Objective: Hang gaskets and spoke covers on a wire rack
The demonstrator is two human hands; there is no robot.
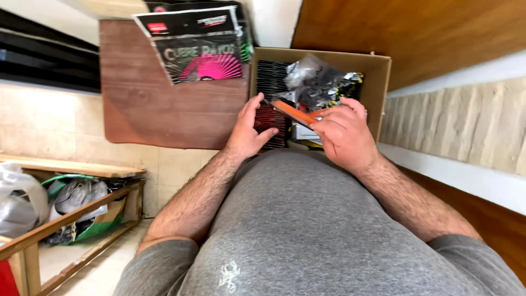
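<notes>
An open cardboard box (380,82) sits in front of me, holding dark flat packets and crumpled clear plastic bags (313,79). My right hand (342,134) grips a thin orange strip-like item (293,113) over the box. My left hand (249,130) is beside it, its fingers touching a dark reddish flat packet (271,121) at the box's near left corner. My grey shirt fills the lower part of the view.
A brown wooden board (164,104) stands left of the box with a black and pink printed packet (200,46) on it. At far left is a wooden rack (71,219) with grey and green bags. A pale stone ledge (466,131) runs at right.
</notes>
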